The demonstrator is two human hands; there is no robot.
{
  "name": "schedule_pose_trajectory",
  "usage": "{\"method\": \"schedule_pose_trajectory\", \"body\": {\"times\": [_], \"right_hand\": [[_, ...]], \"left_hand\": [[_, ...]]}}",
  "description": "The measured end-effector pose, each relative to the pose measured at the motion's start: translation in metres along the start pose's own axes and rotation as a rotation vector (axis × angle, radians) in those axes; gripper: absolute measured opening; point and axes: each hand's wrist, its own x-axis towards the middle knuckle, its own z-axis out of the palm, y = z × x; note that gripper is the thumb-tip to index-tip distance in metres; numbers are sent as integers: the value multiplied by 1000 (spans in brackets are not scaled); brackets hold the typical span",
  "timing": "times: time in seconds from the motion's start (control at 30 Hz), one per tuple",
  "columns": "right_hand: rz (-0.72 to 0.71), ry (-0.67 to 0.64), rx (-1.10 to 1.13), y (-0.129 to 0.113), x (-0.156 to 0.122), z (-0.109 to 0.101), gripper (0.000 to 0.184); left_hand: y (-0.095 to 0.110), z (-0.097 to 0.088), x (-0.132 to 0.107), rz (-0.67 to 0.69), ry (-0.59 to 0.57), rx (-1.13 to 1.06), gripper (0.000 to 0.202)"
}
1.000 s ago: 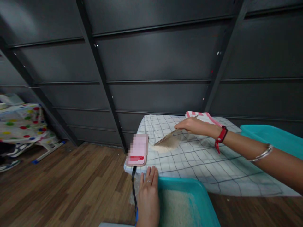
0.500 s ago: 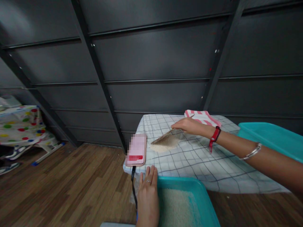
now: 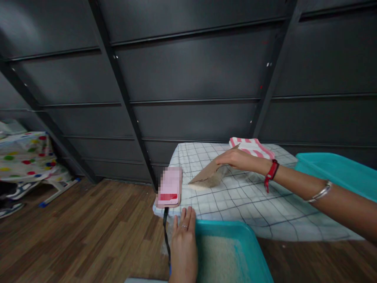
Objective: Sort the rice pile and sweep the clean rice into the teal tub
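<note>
My right hand (image 3: pixel 232 158) pinches a flat brown piece of cardboard (image 3: pixel 207 173), tilted with its lower edge on the checked cloth. Pale rice-like grains (image 3: pixel 202 187) lie in a small heap under and beside that edge. My left hand (image 3: pixel 184 241) rests on the left rim of a teal plastic tub (image 3: pixel 247 232), fingers stretched out towards the table edge. A layer of the same pale grains (image 3: pixel 219 255) covers the tub's bottom. Just beyond my left fingertips lies a pink phone (image 3: pixel 170 186), partly blurred out, with a black strap.
The checked cloth (image 3: pixel 250 200) covers the table. A pink-and-white striped cloth (image 3: pixel 251 147) lies at the back. Another teal tub (image 3: pixel 338 169) stands at the right. Behind rises a dark panelled wall (image 3: pixel 191 70). A dotted table cover (image 3: pixel 26 157) and shoes (image 3: pixel 13 208) show at far left.
The cardboard has turned so more of its broad face shows, and it hides more of the grain heap. My right hand has shifted slightly right and down. My left hand has stayed put.
</note>
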Motion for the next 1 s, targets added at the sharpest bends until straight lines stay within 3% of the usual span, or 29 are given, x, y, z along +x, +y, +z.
{"method": "schedule_pose_trajectory", "body": {"times": [0.17,0.3,0.4,0.57,0.73,0.87,1.0], "right_hand": [[-22,68,-6,-1,8,3,43],[-63,42,12,-7,22,9,46],[-57,5,43,-2,15,4,46],[30,48,-12,11,0,-10,42],[275,45,-171,9,19,-3,40],[280,-21,-169,-1,28,5,29],[236,-97,-141,-10,12,-6,31]], "left_hand": [[-2,7,-2,-2,20,-36,64],[-2,1,-1,18,26,5,63],[-2,-2,-1,25,16,12,63],[-2,3,-2,-9,6,-21,67],[-1,4,-2,-13,12,-21,66],[-3,6,-3,3,23,-25,64],[-3,10,-3,0,49,-17,65]]}}
